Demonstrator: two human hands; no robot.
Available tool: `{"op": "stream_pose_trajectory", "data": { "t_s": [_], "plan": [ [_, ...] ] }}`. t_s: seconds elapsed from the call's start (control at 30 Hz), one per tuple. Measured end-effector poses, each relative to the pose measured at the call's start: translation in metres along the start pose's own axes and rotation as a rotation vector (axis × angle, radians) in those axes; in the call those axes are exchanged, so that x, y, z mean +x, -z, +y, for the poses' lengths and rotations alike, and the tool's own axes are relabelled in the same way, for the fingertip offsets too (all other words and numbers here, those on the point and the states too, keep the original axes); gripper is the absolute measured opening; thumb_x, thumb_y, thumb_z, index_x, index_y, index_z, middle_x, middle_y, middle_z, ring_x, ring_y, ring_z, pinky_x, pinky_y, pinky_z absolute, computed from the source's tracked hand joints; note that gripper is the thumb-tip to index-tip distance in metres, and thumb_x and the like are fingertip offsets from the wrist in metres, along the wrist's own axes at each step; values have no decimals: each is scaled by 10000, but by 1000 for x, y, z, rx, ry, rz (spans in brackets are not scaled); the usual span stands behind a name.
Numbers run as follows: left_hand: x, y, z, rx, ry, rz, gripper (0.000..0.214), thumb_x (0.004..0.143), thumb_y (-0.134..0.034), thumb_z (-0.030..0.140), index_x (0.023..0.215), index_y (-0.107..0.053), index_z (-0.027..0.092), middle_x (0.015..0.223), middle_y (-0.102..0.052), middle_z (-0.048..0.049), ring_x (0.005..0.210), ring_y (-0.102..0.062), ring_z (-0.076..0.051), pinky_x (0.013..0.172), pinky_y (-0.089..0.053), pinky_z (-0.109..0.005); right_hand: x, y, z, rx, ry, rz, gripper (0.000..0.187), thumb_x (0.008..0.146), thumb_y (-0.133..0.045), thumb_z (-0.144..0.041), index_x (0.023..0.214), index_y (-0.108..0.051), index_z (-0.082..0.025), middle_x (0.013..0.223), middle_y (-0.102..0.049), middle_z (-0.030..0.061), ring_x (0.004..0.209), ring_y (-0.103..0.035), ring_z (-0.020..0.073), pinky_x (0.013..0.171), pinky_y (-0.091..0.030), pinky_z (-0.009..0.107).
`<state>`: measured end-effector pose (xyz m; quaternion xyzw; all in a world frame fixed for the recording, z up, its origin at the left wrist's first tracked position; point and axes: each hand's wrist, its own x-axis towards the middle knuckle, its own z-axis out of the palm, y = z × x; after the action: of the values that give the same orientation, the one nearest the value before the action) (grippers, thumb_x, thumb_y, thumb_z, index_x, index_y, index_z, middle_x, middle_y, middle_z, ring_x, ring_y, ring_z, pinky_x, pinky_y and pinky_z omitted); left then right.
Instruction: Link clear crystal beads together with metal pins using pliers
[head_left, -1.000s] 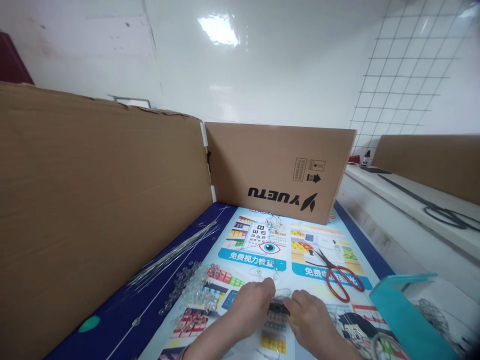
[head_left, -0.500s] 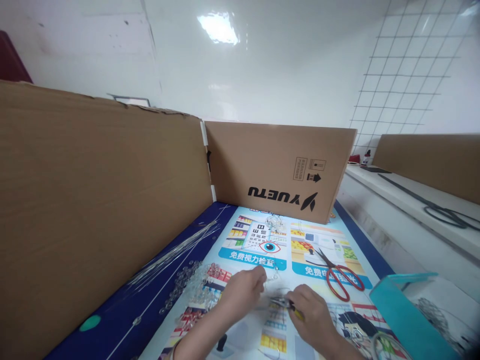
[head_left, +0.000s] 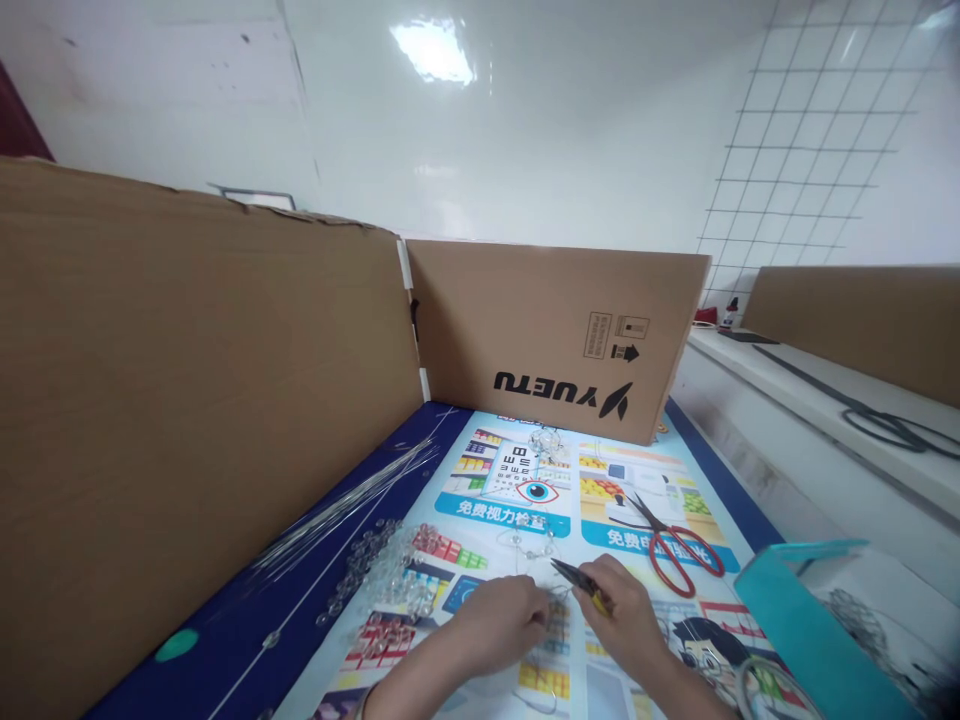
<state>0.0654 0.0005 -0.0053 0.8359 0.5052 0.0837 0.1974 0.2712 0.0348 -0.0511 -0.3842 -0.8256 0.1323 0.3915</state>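
My right hand is closed around small pliers with dark jaws and yellow grips; the jaws point up and left. Just to the left, my left hand pinches a thin wire, its fingertips partly hidden from me. A stretch of this beaded wire, carrying clear beads, lies beyond the fingers on the printed mat. Fine wire also shows between the two hands. Left of my left hand is a spread of clear beads. Red-handled scissors lie to the right of the pliers.
A bundle of straight wires lies along the left cardboard wall. Another cardboard panel closes off the back, with a beaded wire piece before it. At right stands a teal box with coiled wire beside it.
The pliers have swung from a low, blurred position to point up and left. My left hand has moved slightly down and right, and the beaded wire now shows more fully beyond it.
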Motion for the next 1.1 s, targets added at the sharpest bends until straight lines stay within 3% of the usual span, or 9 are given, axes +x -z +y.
{"op": "stream_pose_trajectory", "data": {
  "t_s": [0.2, 0.33, 0.47, 0.57, 0.9, 1.1],
  "plan": [
    [-7, 14, 12, 135, 61, 21, 199, 744, -491, 240, 886, -624, 199, 895, -643, -75, 807, -614, -256, 648, -441, -298, 0, 0, 1, -2, 19, 1, 141, 802, -504, -208, 924, -572, -205, 771, -562, 33, 673, -543, 153, 597, -457, 264],
    [-12, 20, 25, 254, -54, 15, 203, 731, -467, 137, 859, -620, 173, 856, -641, -91, 739, -623, -241, 610, -452, -293, 0, -1, 2, 1, 29, 18, 149, 797, -512, -217, 930, -577, -207, 774, -567, 32, 673, -546, 152, 591, -458, 259],
    [-14, 13, 38, 350, -279, -146, 134, 707, -525, 109, 776, -628, 161, 820, -656, -94, 701, -630, -246, 539, -449, -277, -1, -1, 3, 3, 14, 7, 152, 804, -510, -223, 940, -575, -206, 779, -563, 31, 669, -541, 147, 584, -455, 257],
    [-12, 2, 40, 386, -351, -154, 151, 720, -529, 82, 798, -638, 151, 783, -664, -93, 684, -634, -244, 513, -446, -280, -2, -2, 3, 7, 18, 9, 158, 802, -512, -220, 948, -574, -206, 776, -558, 29, 661, -534, 144, 578, -451, 257],
    [-9, -11, 35, 391, -375, -101, 155, 712, -537, 60, 764, -658, 142, 763, -676, -101, 630, -640, -220, 462, -427, -265, -1, -2, 2, 8, 17, 0, 166, 801, -510, -220, 953, -578, -211, 783, -566, 32, 659, -542, 147, 571, -454, 255],
    [-10, -3, 37, 375, -412, -127, 146, 728, -516, 77, 787, -640, 127, 747, -678, -102, 612, -643, -246, 444, -417, -276, -3, -3, 6, 10, -2, -31, 178, 794, -515, -209, 965, -568, -215, 794, -557, 28, 677, -538, 148, 595, -452, 265]
  ]
}}
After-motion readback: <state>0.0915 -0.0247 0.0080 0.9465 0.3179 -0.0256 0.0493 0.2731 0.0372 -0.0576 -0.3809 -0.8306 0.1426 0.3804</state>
